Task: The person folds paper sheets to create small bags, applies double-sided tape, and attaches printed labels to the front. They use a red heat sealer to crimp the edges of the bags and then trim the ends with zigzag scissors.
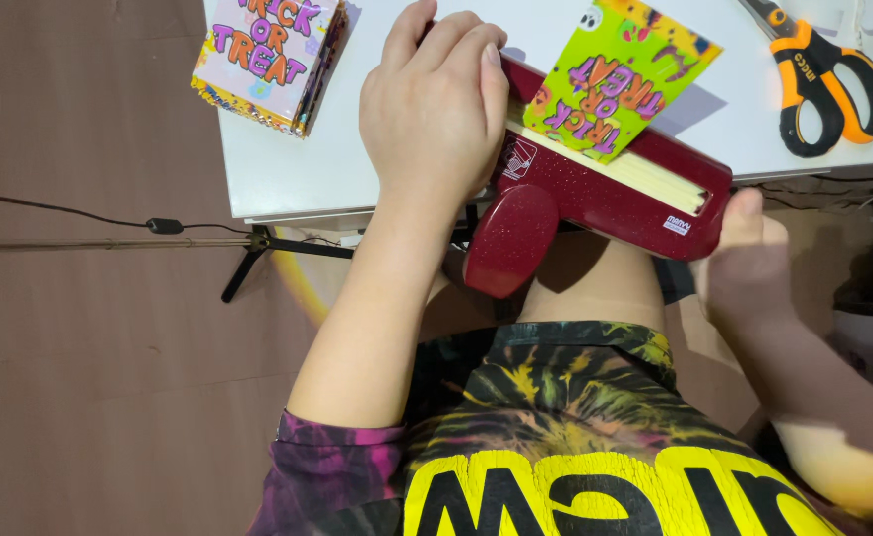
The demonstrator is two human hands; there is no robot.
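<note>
1. Our left hand [435, 104] pressed, palm down, on the dark red glittery plastic paper punch [595, 189] at the white table's [288, 169] edge; it seemed rigid, weighty.
2. The green printed card [620, 74] in its slot looked thin, bendable.
3. Our right hand [749, 263] steadied the punch's end; fingers unclear.

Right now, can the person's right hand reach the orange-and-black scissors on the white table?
Probably yes. The right hand sits at the near end of the dark red paper punch, just below the table's edge; the scissors lie close above it, nothing between.
</note>
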